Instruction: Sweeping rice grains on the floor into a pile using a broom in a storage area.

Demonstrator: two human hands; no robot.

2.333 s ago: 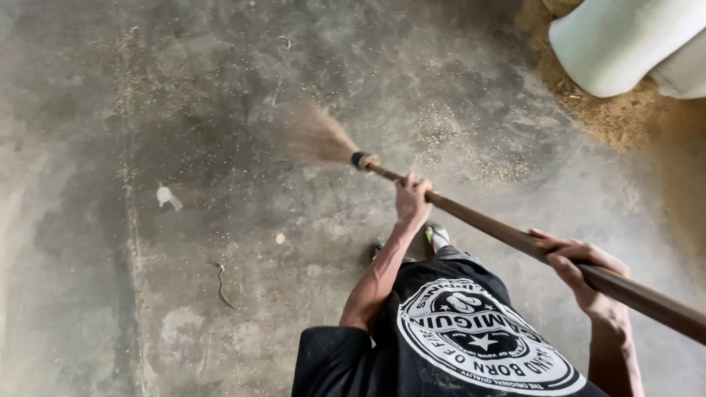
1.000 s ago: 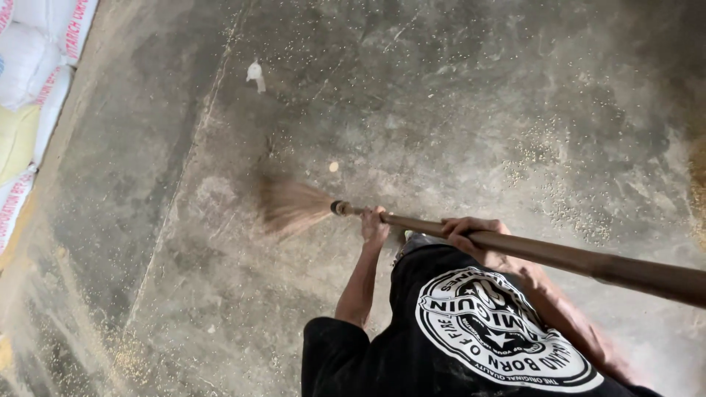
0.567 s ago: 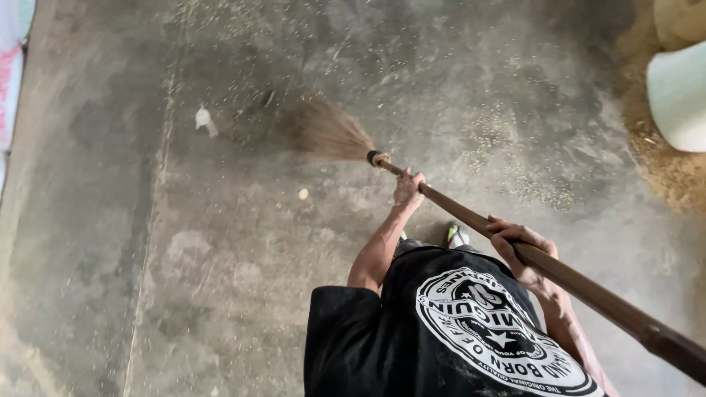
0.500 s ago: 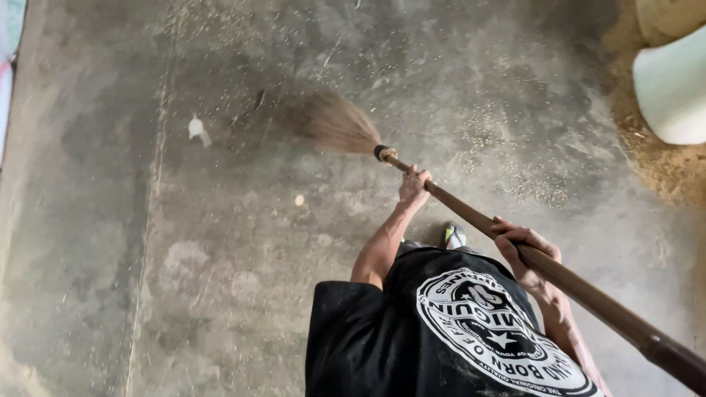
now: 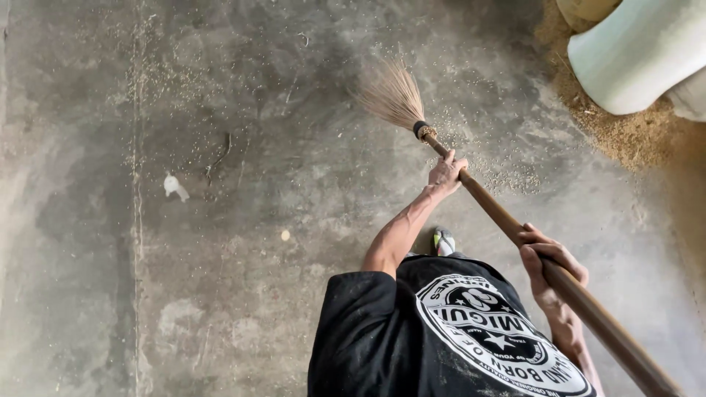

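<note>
On the grey concrete floor (image 5: 220, 294), seen from the head camera, a broom (image 5: 515, 228) slants from lower right up to centre. Its straw bristles (image 5: 392, 94) fan out over scattered husk grains (image 5: 507, 176). The left hand (image 5: 446, 173) has its fingers wrapped shut around the wooden handle just below the bristle binding; the right hand (image 5: 548, 268) grips the handle further down, fingers closed over it. A white sack (image 5: 632, 55) lies at upper right on a heap of husk (image 5: 625, 136). A small white scrap (image 5: 175, 187) lies well to the left.
</note>
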